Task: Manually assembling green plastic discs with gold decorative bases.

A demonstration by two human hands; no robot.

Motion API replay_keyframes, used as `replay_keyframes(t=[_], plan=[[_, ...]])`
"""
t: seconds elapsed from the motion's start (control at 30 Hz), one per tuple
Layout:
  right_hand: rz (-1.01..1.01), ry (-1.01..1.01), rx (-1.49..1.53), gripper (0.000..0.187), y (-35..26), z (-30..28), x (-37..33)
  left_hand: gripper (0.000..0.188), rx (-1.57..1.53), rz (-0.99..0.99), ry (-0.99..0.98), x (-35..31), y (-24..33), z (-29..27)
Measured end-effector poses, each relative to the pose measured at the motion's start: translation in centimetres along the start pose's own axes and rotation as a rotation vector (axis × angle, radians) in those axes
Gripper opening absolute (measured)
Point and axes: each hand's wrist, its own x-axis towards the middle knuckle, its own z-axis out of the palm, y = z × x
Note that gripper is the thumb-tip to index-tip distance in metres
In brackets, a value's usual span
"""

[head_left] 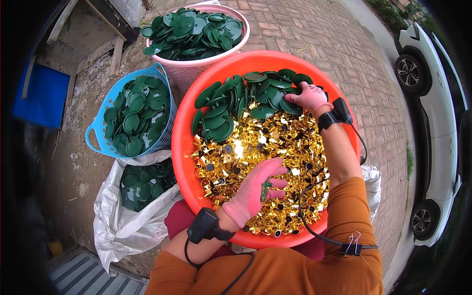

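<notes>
Both my hands wear pink gloves. My left hand (256,191) is over the gold-coloured small parts (275,142) in the lower half of a big orange-red basin (186,162). A small green plastic piece (265,191), seen nearly edge-on, sits between its palm and bent fingers. At the basin's far right, my right hand (312,97) grips at the edge of a heap of dark green plastic discs (265,93); its fingertips are partly hidden among them. The discs lie on the gold parts along the basin's far side. Small black round pieces are mixed among the gold ones.
A pink basket (196,66) and a blue basket (169,118), both filled with green discs, stand beyond and left of the basin. Nearer left, a white sack (110,211) holds more. A white car (437,118) is parked on the right, past the brick paving (314,29).
</notes>
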Motion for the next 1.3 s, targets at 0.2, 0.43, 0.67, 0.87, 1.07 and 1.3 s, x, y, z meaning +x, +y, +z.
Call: replay_keyframes(t=[0.2, 0.43, 0.67, 0.87, 1.07, 1.3], plan=[[-0.054, -0.069, 0.115, 0.051, 3.8, -1.7, 0.0, 0.049, 0.004, -0.003, -0.005, 0.1, -0.2, -0.1], [-0.266, -0.148, 0.12, 0.067, 6.9, -0.6, 0.8, 0.052, 0.059, 0.013, -0.019, -0.2, -0.4, 0.5], [-0.4, -0.196, -0.248, 0.085, 4.8, -2.0, -0.1, 0.052, 0.072, -0.005, -0.013, -0.1, -0.3, 0.7], [-0.463, -0.032, -0.153, 0.066, 4.5, -1.5, 1.5, 0.054, 0.057, 0.019, -0.048, 0.1, -0.4, 0.2], [-0.533, 0.165, -0.362, 0.05, 5.5, 1.4, 2.0, 0.054, 0.044, -0.007, -0.024, -0.1, -0.2, 0.6], [-0.18, 0.352, 0.587, 0.038, 5.3, -1.1, -6.2, 0.05, -0.172, -0.013, 0.049, 0.5, -0.3, 0.2]])
